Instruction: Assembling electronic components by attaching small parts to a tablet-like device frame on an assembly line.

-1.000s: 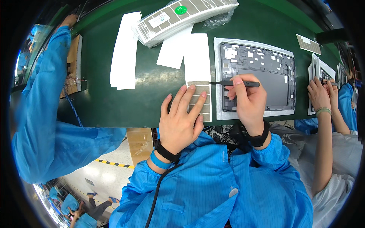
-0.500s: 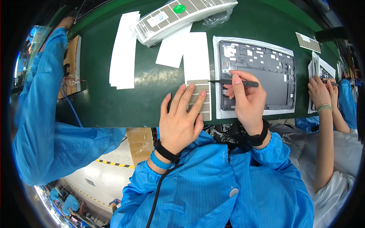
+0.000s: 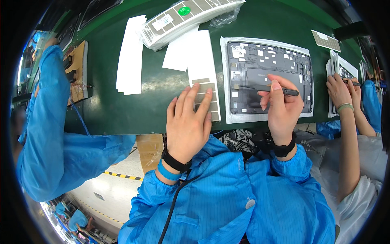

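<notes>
My left hand [image 3: 187, 122] lies with fingers stretched out over a white strip sheet [image 3: 202, 55]. The sheet's near end carries grey-brown rectangular patches [image 3: 214, 106], partly hidden under my fingers. Closed round black tweezers [image 3: 264, 87], my right hand [image 3: 284, 106] hangs over a dark tablet housing [image 3: 306, 81]. The tweezer tips point left at the housing's left part. A small brownish patch [image 3: 236, 86] shows right at the tips; whether they grip it I cannot tell. The housing rests on a white backing sheet [image 3: 226, 110], with several small white pieces inside it.
A plastic-wrapped stack of patch sheets [image 3: 191, 16] lies at the back, near white strips [image 3: 131, 57]. At right, a co-worker's hands [image 3: 340, 91] work on another part. A person's blue sleeve [image 3: 53, 77] is at left, beside a board with wires [image 3: 79, 73].
My right hand has moved right with the tweezers, whose tips went from the sheet's edge to over the housing. The sheet's farthest patch row looks shorter. My left hand stays on the sheet.
</notes>
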Available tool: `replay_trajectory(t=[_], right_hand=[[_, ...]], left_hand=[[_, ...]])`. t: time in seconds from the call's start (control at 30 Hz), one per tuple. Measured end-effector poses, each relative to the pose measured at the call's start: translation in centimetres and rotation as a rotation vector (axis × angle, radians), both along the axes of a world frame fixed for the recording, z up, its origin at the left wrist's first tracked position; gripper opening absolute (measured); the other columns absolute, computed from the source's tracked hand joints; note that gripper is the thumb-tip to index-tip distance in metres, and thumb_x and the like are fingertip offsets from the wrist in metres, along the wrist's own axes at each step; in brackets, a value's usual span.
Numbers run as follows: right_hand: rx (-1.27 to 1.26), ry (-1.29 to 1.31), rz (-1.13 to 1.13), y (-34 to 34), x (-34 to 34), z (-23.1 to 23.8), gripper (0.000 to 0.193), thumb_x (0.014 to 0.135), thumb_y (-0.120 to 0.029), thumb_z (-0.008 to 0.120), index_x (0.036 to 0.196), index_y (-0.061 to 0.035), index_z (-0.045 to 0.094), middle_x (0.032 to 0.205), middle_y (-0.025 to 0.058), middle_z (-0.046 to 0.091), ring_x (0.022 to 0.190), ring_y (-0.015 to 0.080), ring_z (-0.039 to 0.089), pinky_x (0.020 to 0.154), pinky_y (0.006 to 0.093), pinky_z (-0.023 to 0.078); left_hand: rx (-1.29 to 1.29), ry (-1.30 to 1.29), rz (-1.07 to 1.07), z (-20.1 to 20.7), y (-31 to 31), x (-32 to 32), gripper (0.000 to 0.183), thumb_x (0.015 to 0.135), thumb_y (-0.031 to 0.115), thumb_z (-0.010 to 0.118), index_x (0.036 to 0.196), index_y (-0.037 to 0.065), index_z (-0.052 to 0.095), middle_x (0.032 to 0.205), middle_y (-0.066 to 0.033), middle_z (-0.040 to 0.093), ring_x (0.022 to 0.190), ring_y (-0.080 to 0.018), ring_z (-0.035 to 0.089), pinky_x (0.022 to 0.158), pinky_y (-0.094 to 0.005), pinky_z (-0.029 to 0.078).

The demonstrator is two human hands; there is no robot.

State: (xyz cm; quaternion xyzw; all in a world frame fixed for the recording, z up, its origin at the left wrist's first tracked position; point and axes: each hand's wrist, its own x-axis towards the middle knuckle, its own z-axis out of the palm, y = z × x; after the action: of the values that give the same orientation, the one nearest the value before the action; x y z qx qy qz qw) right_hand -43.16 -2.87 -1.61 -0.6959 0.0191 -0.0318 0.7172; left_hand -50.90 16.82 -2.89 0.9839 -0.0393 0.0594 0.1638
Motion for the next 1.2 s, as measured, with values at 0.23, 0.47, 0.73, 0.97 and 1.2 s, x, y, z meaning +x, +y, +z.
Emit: replay_trajectory(t=[0.23, 0.47, 0.73, 0.97, 1.2], right_hand=[[0.033, 0.108, 0.099, -1.2, -0.6, -2.1, 0.017, 0.097, -0.008, 0.056, 0.104, 0.0046, 0.063, 0.071, 0.0049, 0.060, 0.058, 0.0089, 0.056, 0.070, 0.0290, 0.057], [-0.004, 0.089, 0.123, -1.1, -0.9, -2.3, 0.014, 0.096, -0.006, 0.057, 0.102, 0.0048, 0.062, 0.077, 0.0048, 0.061, 0.061, 0.0079, 0.056, 0.071, 0.0296, 0.057], [-0.015, 0.064, 0.149, -1.1, -0.5, -2.1, 0.012, 0.096, -0.006, 0.056, 0.098, 0.0051, 0.061, 0.083, 0.0057, 0.062, 0.064, 0.0074, 0.054, 0.072, 0.0291, 0.057], [-0.028, 0.067, 0.158, -1.2, -0.3, -2.0, 0.013, 0.097, -0.007, 0.056, 0.099, 0.0050, 0.060, 0.084, 0.0052, 0.061, 0.064, 0.0067, 0.053, 0.073, 0.0284, 0.056], [-0.034, 0.064, 0.201, -1.5, 0.2, -2.0, 0.013, 0.097, -0.008, 0.056, 0.098, 0.0042, 0.060, 0.084, 0.0048, 0.061, 0.067, 0.0064, 0.052, 0.073, 0.0272, 0.055]], left_hand=[[0.007, -0.057, -0.059, 0.4, -1.4, 0.2, 0.047, 0.080, 0.005, 0.062, 0.126, 0.009, 0.059, 0.132, -0.0126, 0.051, 0.122, -0.0331, 0.048, 0.101, -0.0458, 0.037], [-0.104, -0.085, -0.086, 0.3, -3.1, 0.9, 0.038, 0.080, 0.006, 0.064, 0.118, 0.005, 0.063, 0.125, -0.0123, 0.054, 0.118, -0.0326, 0.050, 0.100, -0.0459, 0.037], [-0.100, -0.071, -0.100, 0.2, -3.1, 1.0, 0.037, 0.080, 0.007, 0.065, 0.117, 0.004, 0.063, 0.125, -0.0135, 0.054, 0.117, -0.0327, 0.050, 0.098, -0.0457, 0.038], [-0.109, -0.078, -0.108, 0.1, -3.2, 1.0, 0.039, 0.079, 0.006, 0.066, 0.118, 0.003, 0.063, 0.123, -0.0140, 0.055, 0.115, -0.0326, 0.051, 0.096, -0.0452, 0.039], [-0.111, -0.066, -0.114, 0.1, -3.6, 0.9, 0.044, 0.078, 0.007, 0.067, 0.120, 0.000, 0.061, 0.121, -0.0140, 0.056, 0.111, -0.0328, 0.052, 0.095, -0.0449, 0.040]])
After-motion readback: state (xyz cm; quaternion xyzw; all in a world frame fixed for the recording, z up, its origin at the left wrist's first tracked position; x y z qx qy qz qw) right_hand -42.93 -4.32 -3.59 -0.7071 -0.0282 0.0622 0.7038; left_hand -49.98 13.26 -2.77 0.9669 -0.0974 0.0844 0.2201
